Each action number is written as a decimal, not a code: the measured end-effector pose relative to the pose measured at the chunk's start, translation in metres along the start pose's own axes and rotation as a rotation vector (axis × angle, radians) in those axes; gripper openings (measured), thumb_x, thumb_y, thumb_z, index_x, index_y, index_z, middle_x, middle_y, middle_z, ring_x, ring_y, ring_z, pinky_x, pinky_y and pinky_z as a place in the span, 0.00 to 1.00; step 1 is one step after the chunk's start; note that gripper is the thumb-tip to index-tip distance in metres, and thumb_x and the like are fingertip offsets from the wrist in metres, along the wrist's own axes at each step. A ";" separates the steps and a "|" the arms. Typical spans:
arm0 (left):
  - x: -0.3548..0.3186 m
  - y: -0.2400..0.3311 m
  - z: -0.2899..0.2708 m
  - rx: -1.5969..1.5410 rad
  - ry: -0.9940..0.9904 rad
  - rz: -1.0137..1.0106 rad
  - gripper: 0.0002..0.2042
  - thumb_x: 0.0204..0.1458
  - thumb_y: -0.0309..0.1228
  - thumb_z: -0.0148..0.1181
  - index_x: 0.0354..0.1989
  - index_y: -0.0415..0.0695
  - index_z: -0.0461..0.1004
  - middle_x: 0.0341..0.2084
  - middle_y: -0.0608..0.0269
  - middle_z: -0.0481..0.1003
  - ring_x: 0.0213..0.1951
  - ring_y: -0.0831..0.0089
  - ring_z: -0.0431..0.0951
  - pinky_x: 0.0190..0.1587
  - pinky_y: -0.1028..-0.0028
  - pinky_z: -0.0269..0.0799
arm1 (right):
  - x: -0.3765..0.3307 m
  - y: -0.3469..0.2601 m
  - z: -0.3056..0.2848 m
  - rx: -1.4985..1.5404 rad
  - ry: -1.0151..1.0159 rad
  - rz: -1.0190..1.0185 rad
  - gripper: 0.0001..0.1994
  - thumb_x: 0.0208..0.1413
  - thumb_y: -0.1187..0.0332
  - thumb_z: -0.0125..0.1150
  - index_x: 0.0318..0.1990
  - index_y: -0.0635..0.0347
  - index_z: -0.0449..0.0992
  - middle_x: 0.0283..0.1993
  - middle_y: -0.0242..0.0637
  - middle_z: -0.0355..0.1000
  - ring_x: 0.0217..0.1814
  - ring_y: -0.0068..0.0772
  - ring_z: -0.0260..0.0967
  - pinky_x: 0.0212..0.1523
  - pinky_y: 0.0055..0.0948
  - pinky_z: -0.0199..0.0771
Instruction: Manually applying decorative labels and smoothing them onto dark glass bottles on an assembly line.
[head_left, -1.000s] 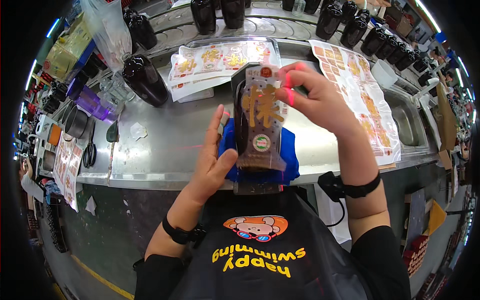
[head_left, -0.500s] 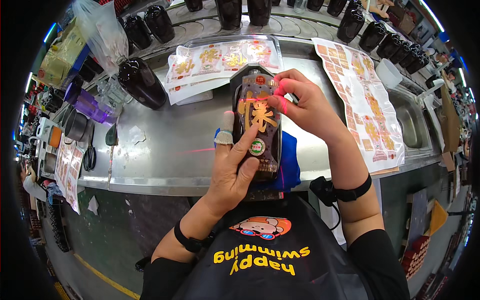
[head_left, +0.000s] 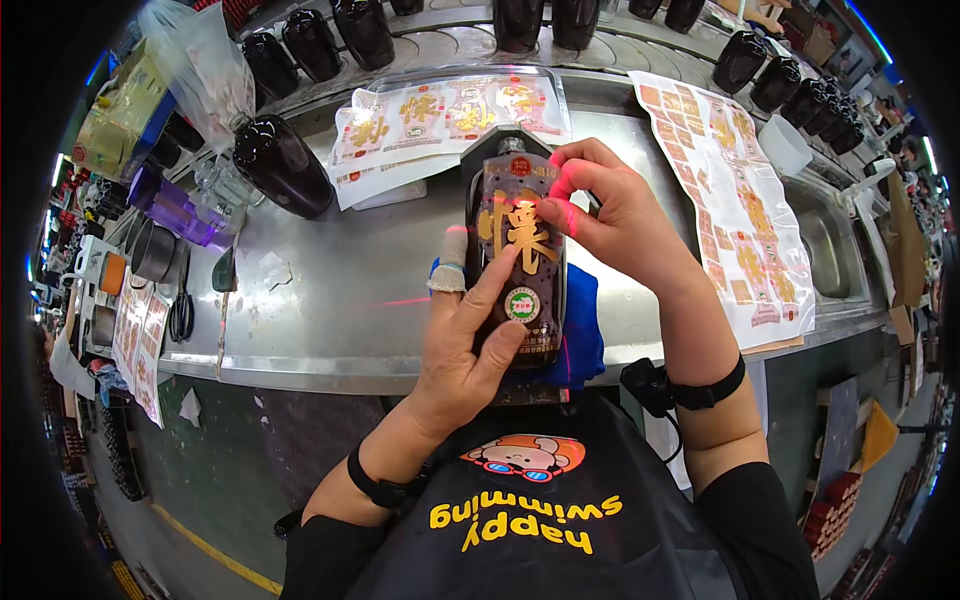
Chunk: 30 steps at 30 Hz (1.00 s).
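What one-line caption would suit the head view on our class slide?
Left hand and right hand meet at a gold-lettered label on a dark bottle, blue cloth alongside.

The head fisheye looks closely down on the bench (head_left: 330, 290), rim seemingly blurred.

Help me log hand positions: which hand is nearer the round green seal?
Left. The left hand is beside the seal, thumb just below it; the right hand is farther, above and right, fingers by the label.
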<state>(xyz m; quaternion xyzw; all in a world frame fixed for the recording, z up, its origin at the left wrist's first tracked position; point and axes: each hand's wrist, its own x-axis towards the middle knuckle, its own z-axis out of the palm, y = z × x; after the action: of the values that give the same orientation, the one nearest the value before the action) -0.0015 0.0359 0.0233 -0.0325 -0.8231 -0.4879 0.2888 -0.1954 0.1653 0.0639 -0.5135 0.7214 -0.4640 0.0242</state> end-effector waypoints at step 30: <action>0.047 -0.019 -0.018 0.254 0.003 0.092 0.24 0.56 0.37 0.63 0.62 0.44 0.72 0.62 0.38 0.65 0.62 0.41 0.65 0.66 0.53 0.56 | -0.029 -0.019 0.020 -0.235 0.149 -0.104 0.25 0.49 0.73 0.70 0.57 0.60 0.75 0.58 0.51 0.67 0.60 0.55 0.65 0.58 0.43 0.70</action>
<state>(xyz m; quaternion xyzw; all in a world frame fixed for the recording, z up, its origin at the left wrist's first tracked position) -0.0393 0.0004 0.0387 -0.0328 -0.8754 -0.3659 0.3141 -0.1578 0.1740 0.0534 -0.5137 0.7430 -0.4136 -0.1137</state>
